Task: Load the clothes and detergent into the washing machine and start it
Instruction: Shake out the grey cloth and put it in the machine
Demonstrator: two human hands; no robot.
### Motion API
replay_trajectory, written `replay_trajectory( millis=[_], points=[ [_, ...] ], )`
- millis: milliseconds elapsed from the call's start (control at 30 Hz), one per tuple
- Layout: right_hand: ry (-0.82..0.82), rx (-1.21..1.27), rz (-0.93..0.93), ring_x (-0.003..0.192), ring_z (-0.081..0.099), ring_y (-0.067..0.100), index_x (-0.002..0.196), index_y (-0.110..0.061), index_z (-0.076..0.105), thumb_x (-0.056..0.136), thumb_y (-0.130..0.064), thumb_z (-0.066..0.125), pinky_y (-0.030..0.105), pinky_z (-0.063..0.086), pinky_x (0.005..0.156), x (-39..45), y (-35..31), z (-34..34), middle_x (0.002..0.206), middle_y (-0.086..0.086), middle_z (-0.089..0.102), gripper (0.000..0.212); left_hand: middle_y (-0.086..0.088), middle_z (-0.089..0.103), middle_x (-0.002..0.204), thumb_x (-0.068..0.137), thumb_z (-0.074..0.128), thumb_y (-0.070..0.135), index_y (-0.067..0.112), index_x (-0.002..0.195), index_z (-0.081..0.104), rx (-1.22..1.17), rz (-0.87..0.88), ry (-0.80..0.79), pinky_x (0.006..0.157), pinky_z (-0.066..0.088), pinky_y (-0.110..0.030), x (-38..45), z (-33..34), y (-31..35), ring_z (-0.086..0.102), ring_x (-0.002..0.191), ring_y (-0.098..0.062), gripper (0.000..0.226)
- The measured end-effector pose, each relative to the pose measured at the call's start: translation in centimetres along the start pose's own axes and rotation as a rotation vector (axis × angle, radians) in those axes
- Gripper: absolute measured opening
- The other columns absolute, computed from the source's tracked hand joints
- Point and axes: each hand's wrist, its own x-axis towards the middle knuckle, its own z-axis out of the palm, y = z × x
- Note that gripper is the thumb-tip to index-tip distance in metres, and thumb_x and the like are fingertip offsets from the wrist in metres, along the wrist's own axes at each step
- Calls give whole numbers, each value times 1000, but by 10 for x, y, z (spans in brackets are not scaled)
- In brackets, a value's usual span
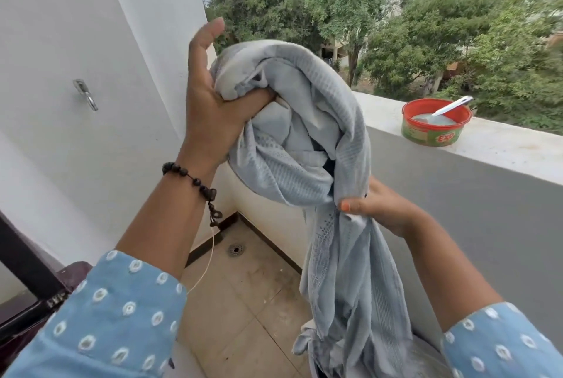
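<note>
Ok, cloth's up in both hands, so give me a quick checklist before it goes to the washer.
1. Left hand grips the bunched top of the cloth: ok.
2. Right hand pinches the cloth lower down: ok.
3. Cloth tail off the floor: cannot tell, its lower end runs toward the bottom edge of the view.
4. Washer in view, lid open: cannot tell, no washer shows.
5. Detergent at hand: cannot tell; a red-rimmed tub with a scoop stands on the ledge, its contents unclear.
6. Tub clear of the cloth: ok, they are apart.
</note>
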Motion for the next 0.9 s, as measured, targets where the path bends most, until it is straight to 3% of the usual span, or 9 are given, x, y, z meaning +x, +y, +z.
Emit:
replay_trajectory(
  millis=[100, 167, 267, 367, 467, 533, 667, 800, 900],
  points=[
    [4, 131, -38, 128, 54, 26, 149, -11, 31, 50, -52, 92, 40, 47, 102, 7, -2, 3, 142, 9, 53, 123, -26, 53, 135, 76, 76, 5, 14, 139, 36, -256, -37, 158, 84, 55, -37, 0, 7, 12, 65, 102, -24, 75],
    [24, 226, -48, 119, 61, 26, 144, -9, 37, 44, -56, 92, 37, 52, 93, 9, -7, 8, 133, 8, 61, 124, -3, 72, 112, 82, 70, -3, 12, 139, 37, -360, -83, 281, 77, 55, -29, -3, 14, 15, 68, 91, -13, 67],
    [38, 403, -41, 93, 72, 14, 124, -13, 55, 31, -61, 93, 27, 57, 75, 6, -5, 16, 103, -2, 75, 112, 18, 74, 81, 90, 61, -8, 7, 142, 36, -471, -134, 418, 69, 55, -20, -6, 22, 17, 70, 78, -2, 60],
    [47, 558, -9, 82, 73, 13, 108, -19, 71, 25, -58, 95, 27, 58, 68, 3, 3, 26, 92, -1, 77, 95, 11, 74, 86, 91, 61, -5, 9, 142, 39, -531, -216, 535, 68, 55, -21, -10, 21, 11, 71, 78, -4, 57],
    [98, 572, -15, 89, 73, 19, 126, -9, 53, 36, -56, 94, 32, 58, 74, 9, 0, 37, 101, 5, 75, 109, 2, 70, 105, 92, 63, 0, 11, 141, 40, -508, -294, 599, 70, 55, -21, -22, 23, -4, 71, 83, -5, 55],
    [148, 606, -30, 91, 72, 24, 128, -5, 54, 40, -53, 94, 35, 58, 75, 15, -3, 43, 104, 11, 74, 107, -4, 66, 120, 91, 64, 2, 12, 141, 40, -461, -324, 591, 74, 55, -21, -34, 24, -20, 70, 90, -5, 57],
    [367, 637, -107, 103, 67, 36, 127, -5, 58, 56, -29, 87, 45, 57, 87, 21, -8, 36, 112, 18, 70, 81, -7, 59, 136, 85, 70, 13, 18, 147, 33, -309, -386, 351, 95, 53, -36, -70, 15, -54, 63, 118, -17, 73],
    [493, 497, -178, 104, 67, 35, 125, -4, 59, 67, -5, 72, 46, 56, 86, 22, -20, 14, 113, 19, 70, 60, -10, 53, 145, 74, 85, 32, 20, 156, 19, -238, -561, -173, 109, 41, -59, -97, -14, -74, 54, 131, -29, 106],
    [436, 253, -211, 95, 69, 23, 113, -12, 64, 65, 5, 71, 36, 57, 81, 18, -42, -2, 103, 8, 73, 51, 0, 23, 163, 42, 99, 46, 46, 154, -5, -267, -691, -314, 114, 36, -51, -89, -36, -52, 34, 146, -18, 153]
  ],
)
